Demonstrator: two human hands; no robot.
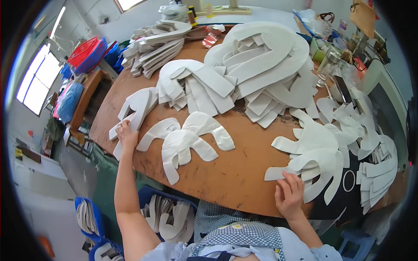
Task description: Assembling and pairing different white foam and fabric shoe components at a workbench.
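At the table's left edge, my left hand has its fingers closed on a leg of the white U-shaped pieces stacked there. My right hand is open at the near right, fingers loosely bent and thumb apart. Its fingertips are at the edge of a white curved piece in a spread pile; whether they touch it I cannot tell. Between my hands lie several loose white U-shaped pieces, overlapping on the brown table. One has handwriting on it.
Large heaps of white pieces cover the table's far side. A white ring lies on a black mat at the right. A glass jar stands behind. Blue bins with similar pieces stand below the near edge.
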